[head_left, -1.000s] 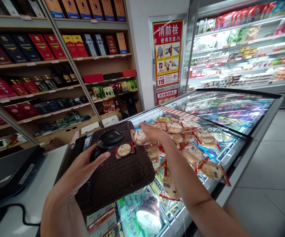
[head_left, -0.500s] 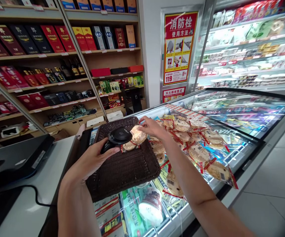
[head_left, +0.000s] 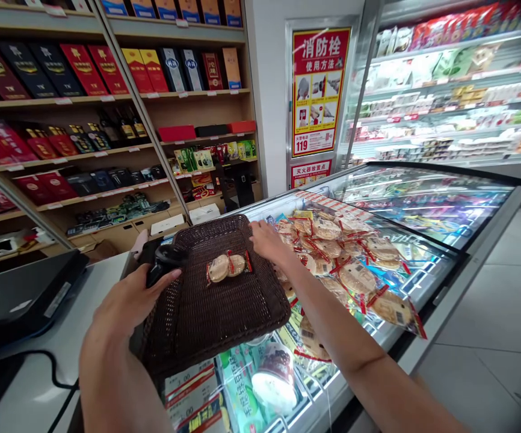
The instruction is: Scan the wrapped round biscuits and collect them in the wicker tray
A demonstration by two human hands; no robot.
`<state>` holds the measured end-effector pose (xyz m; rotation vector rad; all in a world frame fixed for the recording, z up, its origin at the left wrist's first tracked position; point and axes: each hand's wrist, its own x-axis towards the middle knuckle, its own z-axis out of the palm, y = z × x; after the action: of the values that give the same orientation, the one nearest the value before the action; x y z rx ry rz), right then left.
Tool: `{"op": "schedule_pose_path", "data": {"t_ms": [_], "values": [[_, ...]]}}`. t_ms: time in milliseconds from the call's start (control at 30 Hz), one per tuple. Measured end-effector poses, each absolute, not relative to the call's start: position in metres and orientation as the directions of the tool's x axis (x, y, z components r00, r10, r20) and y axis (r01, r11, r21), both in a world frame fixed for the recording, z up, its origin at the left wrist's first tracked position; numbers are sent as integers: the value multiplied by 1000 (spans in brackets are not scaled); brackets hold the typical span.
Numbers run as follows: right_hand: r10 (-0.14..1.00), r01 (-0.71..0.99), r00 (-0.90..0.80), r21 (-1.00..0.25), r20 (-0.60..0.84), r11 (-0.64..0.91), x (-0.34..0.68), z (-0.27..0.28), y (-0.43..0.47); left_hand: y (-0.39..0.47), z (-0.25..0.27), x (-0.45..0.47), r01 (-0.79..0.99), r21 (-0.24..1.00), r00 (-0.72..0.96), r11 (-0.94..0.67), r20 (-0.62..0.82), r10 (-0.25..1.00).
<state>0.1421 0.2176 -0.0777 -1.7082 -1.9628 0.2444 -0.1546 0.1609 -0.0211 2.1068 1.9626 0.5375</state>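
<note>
In my left hand is a black handheld barcode scanner, its head over the left rim of a dark brown wicker basket. A clear, red-edged packet of round flat biscuits lies inside the basket. My right hand hovers at the basket's right rim, fingers loosely bent and seemingly holding nothing. Beside it, a heap of similar biscuit packets spreads over the glass top of a chest freezer.
To the left, a white counter carries a black device and a dark cable. Frozen goods, including a white tub, show through the freezer glass. Shelves of boxes stand behind; a stocked refrigerated display stands at the right.
My right hand has let go of the biscuit packet, now lying in the basket, and sits at the rim. My left hand has drawn the scanner leftward, away from the packet.
</note>
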Motion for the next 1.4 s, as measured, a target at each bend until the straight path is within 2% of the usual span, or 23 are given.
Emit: {"op": "schedule_pose_path", "data": {"t_ms": [33,100,200,300,467,633,700,767,867,967,1033,1133,1233,1333,1400], "values": [[971,901,-1,-421,239,105,150,-78,219,160,-20,-155,940,337,4,-42,111,994],[991,926,92,-375,101,-48,165,-78,221,156,-16,-149,967,251,-62,33,110,992],[976,921,171,-330,-136,-208,181,-78,226,150,-12,-134,958,288,-29,-2,104,994],[964,928,166,-297,-210,-225,190,-76,229,146,-10,-123,922,376,61,-87,81,995],[981,941,48,-320,-189,-108,203,-74,228,143,-8,-114,913,390,103,-119,62,993],[984,967,63,-234,-168,-102,213,-73,229,138,-2,-104,926,364,89,-96,37,995],[996,950,55,-305,-75,-75,215,-71,227,136,0,-100,920,378,103,-107,31,994],[994,912,68,-409,80,-29,214,-66,224,135,1,-97,908,399,117,-126,47,992],[964,818,125,-574,237,35,203,-59,219,134,1,-92,848,482,191,-222,113,975],[975,656,115,-751,191,70,187,-55,217,135,0,-85,740,586,272,-329,186,944],[985,590,88,-804,151,71,177,-53,217,135,0,-80,688,632,295,-358,207,933],[985,552,107,-832,132,52,167,-53,216,134,0,-74,662,654,317,-367,199,927],[989,522,101,-852,106,38,164,-54,217,137,-3,-74,747,586,279,-315,153,948],[986,592,88,-804,144,64,162,-58,220,142,-8,-80,820,496,252,-284,131,959],[976,666,88,-740,200,91,161,-62,224,144,-9,-84,822,488,267,-294,127,955]]}}
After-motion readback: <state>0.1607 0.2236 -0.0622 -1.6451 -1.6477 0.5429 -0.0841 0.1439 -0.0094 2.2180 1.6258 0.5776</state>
